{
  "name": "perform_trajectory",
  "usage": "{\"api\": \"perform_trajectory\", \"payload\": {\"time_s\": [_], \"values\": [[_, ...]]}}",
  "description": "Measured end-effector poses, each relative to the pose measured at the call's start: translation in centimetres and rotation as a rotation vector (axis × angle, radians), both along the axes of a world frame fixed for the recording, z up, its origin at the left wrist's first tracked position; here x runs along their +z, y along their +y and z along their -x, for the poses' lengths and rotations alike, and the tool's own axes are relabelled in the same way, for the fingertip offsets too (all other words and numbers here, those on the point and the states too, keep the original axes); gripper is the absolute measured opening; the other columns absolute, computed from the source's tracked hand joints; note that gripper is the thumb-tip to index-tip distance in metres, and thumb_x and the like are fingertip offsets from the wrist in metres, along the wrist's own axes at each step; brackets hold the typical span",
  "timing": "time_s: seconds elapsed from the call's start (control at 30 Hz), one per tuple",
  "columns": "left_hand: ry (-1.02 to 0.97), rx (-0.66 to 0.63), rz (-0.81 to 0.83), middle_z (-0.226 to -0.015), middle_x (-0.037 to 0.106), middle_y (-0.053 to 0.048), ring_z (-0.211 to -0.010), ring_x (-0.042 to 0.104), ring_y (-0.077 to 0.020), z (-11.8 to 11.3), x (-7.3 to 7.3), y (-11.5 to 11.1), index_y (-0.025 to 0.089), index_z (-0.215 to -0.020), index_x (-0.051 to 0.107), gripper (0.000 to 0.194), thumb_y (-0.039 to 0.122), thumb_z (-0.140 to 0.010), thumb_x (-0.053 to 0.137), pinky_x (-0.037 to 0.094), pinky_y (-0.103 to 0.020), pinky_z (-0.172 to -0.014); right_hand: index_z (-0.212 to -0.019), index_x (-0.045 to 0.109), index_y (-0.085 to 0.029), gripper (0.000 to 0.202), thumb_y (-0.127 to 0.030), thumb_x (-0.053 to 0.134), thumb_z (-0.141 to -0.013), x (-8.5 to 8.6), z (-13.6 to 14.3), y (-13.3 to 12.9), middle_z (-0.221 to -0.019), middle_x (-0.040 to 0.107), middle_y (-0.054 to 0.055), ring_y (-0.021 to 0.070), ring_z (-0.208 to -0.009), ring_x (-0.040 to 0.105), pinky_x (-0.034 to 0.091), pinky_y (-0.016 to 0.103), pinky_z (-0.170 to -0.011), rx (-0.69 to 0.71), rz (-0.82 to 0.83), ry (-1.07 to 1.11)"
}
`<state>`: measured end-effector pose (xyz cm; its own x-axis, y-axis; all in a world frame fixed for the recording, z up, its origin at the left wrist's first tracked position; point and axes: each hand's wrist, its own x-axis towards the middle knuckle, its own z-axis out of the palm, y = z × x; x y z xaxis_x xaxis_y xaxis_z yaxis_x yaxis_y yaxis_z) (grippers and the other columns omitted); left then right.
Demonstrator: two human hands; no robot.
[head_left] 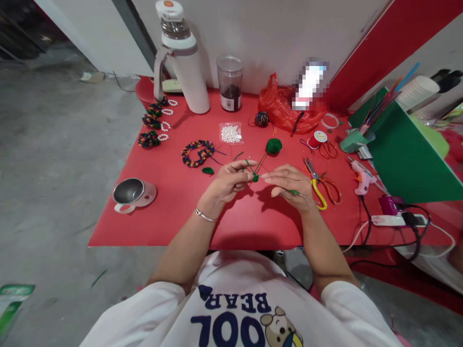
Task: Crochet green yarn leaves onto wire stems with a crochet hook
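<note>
Red tabletop (pixel 173 217) lies beneath both hands. Between them, the left hand (pixel 228 182) pinches a small green yarn piece (pixel 255 178); the right hand (pixel 291 185) grips a slim tool (pixel 294 192). Yarn likely handles light, soft, stretchy: hold its edge, clear of the tip.

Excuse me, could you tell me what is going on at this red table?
The left hand pinches a small dark green yarn piece, with yarn looped over a raised finger. The right hand holds a thin metal tool with a green grip against it. Beyond them sits a dark green yarn ball. A green leaf-shaped piece and a multicoloured yarn ring lie to the left.
</note>
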<state>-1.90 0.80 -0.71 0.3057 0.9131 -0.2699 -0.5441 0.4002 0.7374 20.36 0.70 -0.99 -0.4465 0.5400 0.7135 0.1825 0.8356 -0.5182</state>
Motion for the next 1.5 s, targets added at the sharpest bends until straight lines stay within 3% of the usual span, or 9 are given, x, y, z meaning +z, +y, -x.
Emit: {"api": "perform_trajectory", "payload": {"time_s": [0.23, 0.33, 0.47, 0.6, 0.73, 0.83, 0.97, 1.2, 1.5], "values": [[-0.029, -0.047, -0.014, -0.055, 0.059, 0.004, -0.039, 0.030, 0.0007, 0.2, -0.2, 0.1, 0.012, -0.090, 0.081, 0.034, 0.010, -0.056, 0.087, 0.013, -0.016, -0.041, -0.115, 0.081, -0.032, 0.024, -0.044, 0.072, -0.096, 0.2, -0.2, 0.0, -0.108, 0.085, 0.005, 0.0215, -0.094, 0.079, 0.060, 0.042, -0.088, 0.053, 0.122, 0.092], [-0.040, -0.061, -0.044, -0.055, 0.060, 0.003, -0.040, 0.031, 0.0000, 0.1, -0.5, 0.0, 0.012, -0.090, 0.081, 0.035, 0.011, -0.056, 0.088, 0.015, -0.017, -0.040, -0.107, 0.083, -0.032, 0.025, -0.050, 0.070, -0.096, -0.4, 0.1, 0.0, -0.100, 0.085, 0.005, 0.0224, -0.091, 0.079, 0.060, 0.043, -0.086, 0.046, 0.249, 0.165], [0.028, 0.042, -0.130, -0.062, 0.067, 0.001, -0.043, 0.040, -0.0023, -1.0, -0.8, -0.2, 0.014, -0.098, 0.082, 0.044, 0.014, -0.055, 0.091, 0.024, -0.018, -0.041, -0.102, 0.083, -0.033, 0.038, -0.061, 0.057, -0.100, -1.6, 1.4, -0.2, -0.094, 0.083, 0.004, 0.0211, -0.088, 0.076, 0.061, 0.041, -0.082, 0.000, 0.389, 0.305], [0.173, 0.295, -0.213, -0.068, 0.071, 0.001, -0.061, 0.059, -0.0074, -2.9, -1.1, -0.8, 0.016, -0.105, 0.081, 0.049, 0.013, -0.057, 0.090, 0.044, -0.019, -0.059, -0.109, 0.082, -0.034, 0.030, -0.056, 0.070, -0.093, -2.4, 2.5, -0.8, -0.100, 0.078, 0.005, 0.0208, -0.093, 0.071, 0.060, 0.040, -0.083, -0.275, 0.102, 0.115], [0.134, 0.309, -0.138, -0.065, 0.067, 0.004, -0.052, 0.049, -0.0044, -3.8, -1.3, -1.2, 0.016, -0.113, 0.079, 0.053, 0.015, -0.061, 0.089, 0.038, -0.018, -0.053, -0.116, 0.080, -0.035, 0.027, -0.048, 0.074, -0.093, -3.0, 2.6, -1.1, -0.100, 0.077, 0.006, 0.0218, -0.092, 0.069, 0.057, 0.041, -0.082, -0.439, -0.171, -0.034], [-0.034, 0.130, -0.013, -0.061, 0.063, 0.005, -0.042, 0.032, -0.0005, -3.2, -1.2, -1.1, 0.015, -0.108, 0.079, 0.049, 0.016, -0.060, 0.090, 0.022, -0.018, -0.043, -0.125, 0.076, -0.037, 0.033, -0.049, 0.071, -0.094, -3.1, 1.9, -0.8, -0.102, 0.076, 0.006, 0.0213, -0.092, 0.070, 0.057, 0.040, -0.082, -0.359, -0.232, -0.022], [-0.149, -0.035, 0.053, -0.055, 0.056, 0.007, -0.040, 0.027, 0.0010, -1.9, -0.8, -0.7, 0.014, -0.101, 0.080, 0.044, 0.011, -0.058, 0.089, 0.016, -0.016, -0.041, -0.129, 0.074, -0.039, 0.038, -0.053, 0.068, -0.094, -2.2, 0.8, 0.0, -0.104, 0.078, 0.005, 0.0203, -0.093, 0.072, 0.058, 0.039, -0.081, -0.177, -0.171, -0.001], [-0.094, 0.011, 0.018, -0.057, 0.062, 0.003, -0.039, 0.027, 0.0012, -0.7, -0.2, -0.2, 0.011, -0.094, 0.080, 0.037, 0.007, -0.057, 0.085, 0.016, -0.016, -0.041, -0.121, 0.078, -0.035, 0.035, -0.051, 0.076, -0.089, -0.3, -0.2, 0.5, -0.104, 0.082, 0.004, 0.0205, -0.093, 0.074, 0.059, 0.040, -0.081, -0.077, -0.064, -0.006], [-0.074, -0.055, -0.021, -0.055, 0.056, 0.004, -0.040, 0.030, 0.0006, -0.2, -0.3, 0.0, 0.011, -0.090, 0.082, 0.036, 0.008, -0.055, 0.084, 0.015, -0.018, -0.042, -0.117, 0.080, -0.036, 0.029, -0.049, 0.072, -0.093, 0.7, -0.6, 0.2, -0.108, 0.084, 0.003, 0.0204, -0.095, 0.076, 0.059, 0.041, -0.087, 0.030, 0.072, 0.022]]}}
